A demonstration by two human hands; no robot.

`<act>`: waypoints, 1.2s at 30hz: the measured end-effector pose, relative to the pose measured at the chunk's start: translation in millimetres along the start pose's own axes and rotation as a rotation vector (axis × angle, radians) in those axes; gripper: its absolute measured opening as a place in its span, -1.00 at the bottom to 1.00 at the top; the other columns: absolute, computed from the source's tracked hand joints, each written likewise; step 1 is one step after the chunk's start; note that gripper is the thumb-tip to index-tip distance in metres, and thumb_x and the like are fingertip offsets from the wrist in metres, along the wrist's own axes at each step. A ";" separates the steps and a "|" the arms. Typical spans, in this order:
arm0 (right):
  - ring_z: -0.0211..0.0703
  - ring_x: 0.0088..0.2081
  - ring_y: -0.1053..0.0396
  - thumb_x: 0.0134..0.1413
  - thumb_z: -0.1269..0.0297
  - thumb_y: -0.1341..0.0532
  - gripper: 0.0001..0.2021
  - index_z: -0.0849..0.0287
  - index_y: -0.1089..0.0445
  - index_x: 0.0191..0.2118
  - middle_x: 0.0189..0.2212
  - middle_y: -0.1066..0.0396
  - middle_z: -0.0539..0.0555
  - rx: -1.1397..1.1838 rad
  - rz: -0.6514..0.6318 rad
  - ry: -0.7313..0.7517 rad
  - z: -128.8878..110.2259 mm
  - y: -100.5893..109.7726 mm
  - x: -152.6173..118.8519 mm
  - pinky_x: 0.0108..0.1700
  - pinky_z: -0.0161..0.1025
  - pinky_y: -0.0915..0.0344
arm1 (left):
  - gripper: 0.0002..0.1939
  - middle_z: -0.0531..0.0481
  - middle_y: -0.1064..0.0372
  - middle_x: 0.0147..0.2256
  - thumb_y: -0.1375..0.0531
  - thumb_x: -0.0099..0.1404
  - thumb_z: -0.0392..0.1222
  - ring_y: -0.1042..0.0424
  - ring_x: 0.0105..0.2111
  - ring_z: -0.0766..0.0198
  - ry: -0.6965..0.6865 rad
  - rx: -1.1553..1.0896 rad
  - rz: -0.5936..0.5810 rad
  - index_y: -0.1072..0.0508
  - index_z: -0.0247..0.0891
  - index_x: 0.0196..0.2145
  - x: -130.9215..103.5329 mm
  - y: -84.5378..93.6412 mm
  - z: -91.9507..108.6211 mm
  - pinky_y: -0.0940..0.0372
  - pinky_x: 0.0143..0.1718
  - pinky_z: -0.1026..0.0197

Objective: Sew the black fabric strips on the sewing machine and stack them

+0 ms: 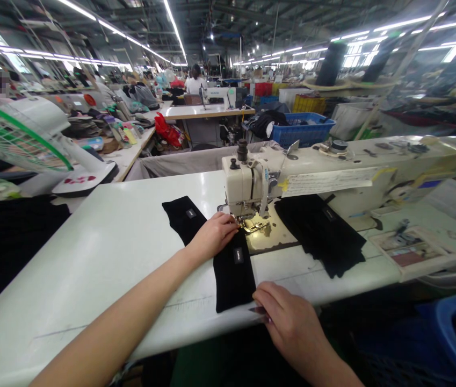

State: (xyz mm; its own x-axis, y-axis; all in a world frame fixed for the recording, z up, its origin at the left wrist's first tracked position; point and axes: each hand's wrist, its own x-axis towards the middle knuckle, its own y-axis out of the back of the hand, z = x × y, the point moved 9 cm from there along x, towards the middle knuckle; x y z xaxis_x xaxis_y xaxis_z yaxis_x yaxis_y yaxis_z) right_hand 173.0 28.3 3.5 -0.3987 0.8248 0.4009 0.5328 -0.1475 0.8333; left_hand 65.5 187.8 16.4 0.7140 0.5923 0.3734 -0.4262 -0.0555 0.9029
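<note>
Under the needle area of a cream sewing machine (238,188), my left hand (212,235) is closed, fingertips pinching the upper edge of a black fabric piece (230,285) with a small label. A second labelled black piece (181,215) lies beyond my left wrist, partly covered by my hand. My right hand (288,322) is closed at the table's front edge, near the fabric's lower right corner, around a small pointed dark tool, perhaps snips. Right of the needle, a stack of black pieces (320,231) rests on the table, its top one labelled.
The pale sewing table (131,242) spans the middle. A small tray (413,250) with metal parts sits at the right. At the left stands a green-rimmed fan (18,134). Blue baskets (304,129) lie behind and at the lower right. A person sits farther back.
</note>
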 end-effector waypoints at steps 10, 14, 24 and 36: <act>-0.15 -0.34 -0.41 -0.01 0.63 -0.01 -0.65 0.13 -0.34 -0.16 -0.23 -0.45 0.07 0.006 -0.015 -0.022 2.4 -2.4 -0.2 -0.38 -0.27 -0.22 | -0.62 -0.44 -0.35 0.11 -0.02 0.41 -0.31 -0.37 0.10 -0.16 0.584 0.317 -0.046 -0.40 -0.44 0.12 -56.3 34.4 -81.8 -0.33 0.07 -0.21; -0.15 -0.33 -0.42 -0.02 0.63 -0.02 -0.63 0.13 -0.35 -0.14 -0.22 -0.46 0.09 0.003 -0.022 -0.021 2.2 -1.9 0.9 -0.38 -0.29 -0.25 | -0.63 -0.39 -0.39 0.08 -0.01 0.29 -0.43 -0.36 0.12 -0.24 0.696 0.467 -0.084 -0.51 -0.36 -0.05 -84.5 55.6 -92.3 -0.22 0.11 -0.44; -0.06 -0.22 -0.50 0.10 0.55 -0.01 -0.62 0.23 -0.41 -0.01 -0.11 -0.49 0.19 -0.001 0.009 0.035 -1.0 -0.2 -9.9 -0.31 -0.24 -0.40 | -0.76 -0.18 -0.50 -0.16 -0.05 0.43 -0.30 -0.49 -0.10 0.09 -0.091 -0.080 -0.090 -0.51 -0.26 -0.11 -74.5 7.9 134.3 -0.53 -0.10 0.09; -0.03 -0.20 -0.50 0.01 0.54 -0.06 -0.56 0.23 -0.43 0.02 -0.09 -0.49 0.21 0.002 -0.058 0.024 3.2 -4.0 -8.8 -0.32 -0.21 -0.43 | -0.69 -0.26 -0.48 -0.03 -0.03 0.41 -0.36 -0.45 0.04 0.01 -0.189 0.012 -0.086 -0.43 -0.42 0.05 -90.2 1.1 133.5 -0.52 0.01 0.02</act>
State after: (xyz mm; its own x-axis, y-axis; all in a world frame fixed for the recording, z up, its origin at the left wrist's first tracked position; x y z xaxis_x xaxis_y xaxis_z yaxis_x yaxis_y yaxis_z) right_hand 176.8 23.4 -4.6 -0.4469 0.8183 0.3614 0.5099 -0.0989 0.8545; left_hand 74.8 27.0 12.2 0.8393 0.4341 0.3273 -0.3533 -0.0220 0.9352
